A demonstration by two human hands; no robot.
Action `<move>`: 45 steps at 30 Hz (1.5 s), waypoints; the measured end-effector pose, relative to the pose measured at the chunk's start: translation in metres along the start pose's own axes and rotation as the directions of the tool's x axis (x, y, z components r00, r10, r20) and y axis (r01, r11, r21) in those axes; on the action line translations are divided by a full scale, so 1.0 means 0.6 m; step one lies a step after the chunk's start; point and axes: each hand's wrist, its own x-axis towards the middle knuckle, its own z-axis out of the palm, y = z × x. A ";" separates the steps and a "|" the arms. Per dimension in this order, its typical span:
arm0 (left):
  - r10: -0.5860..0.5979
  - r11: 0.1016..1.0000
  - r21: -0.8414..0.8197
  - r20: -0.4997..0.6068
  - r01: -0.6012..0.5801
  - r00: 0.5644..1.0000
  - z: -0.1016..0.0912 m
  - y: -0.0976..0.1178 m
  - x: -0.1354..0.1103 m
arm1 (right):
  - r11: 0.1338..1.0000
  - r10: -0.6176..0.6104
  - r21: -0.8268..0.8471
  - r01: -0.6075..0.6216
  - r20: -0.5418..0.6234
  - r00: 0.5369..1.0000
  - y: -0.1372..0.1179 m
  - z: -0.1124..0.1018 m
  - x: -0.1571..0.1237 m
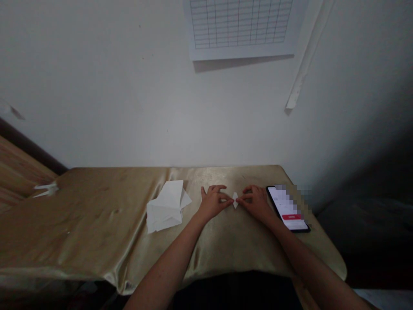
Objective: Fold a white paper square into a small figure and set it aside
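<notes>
A small folded piece of white paper (235, 200), roughly diamond-shaped, lies between my hands on the gold tablecloth. My left hand (214, 201) pinches its left side with thumb and index finger, the other fingers raised and spread. On the opposite side, the thumb and index finger of my right hand (256, 201) close on its right edge. Both hands rest low over the table. Left of my left hand is a loose pile of white paper sheets (166, 206), some overlapping at angles.
A phone (288, 211) with a lit screen lies right of my right hand. The satin tablecloth (80, 215) has a raised fold left of the papers. Behind the table stands a white wall with a printed grid sheet (241, 26). White strips (47, 189) lie at the far left.
</notes>
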 end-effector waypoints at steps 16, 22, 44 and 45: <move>-0.038 0.999 -0.012 -0.057 0.037 0.998 0.011 0.003 0.015 | 1.000 -0.001 -0.007 0.001 0.005 1.000 -0.001 0.000 0.003; -0.051 0.998 0.047 -0.012 0.051 0.999 0.020 -0.006 0.018 | 1.000 -0.017 -0.012 0.017 0.020 1.000 -0.005 -0.006 0.004; 0.007 1.000 -0.020 -0.167 -0.011 0.986 0.013 0.004 0.013 | 0.985 -0.025 0.166 0.035 -0.064 0.998 -0.007 0.002 0.007; 0.003 1.000 -0.018 -0.173 -0.006 0.985 0.014 0.003 0.014 | 0.983 -0.020 0.181 0.035 -0.087 0.996 -0.006 0.000 0.008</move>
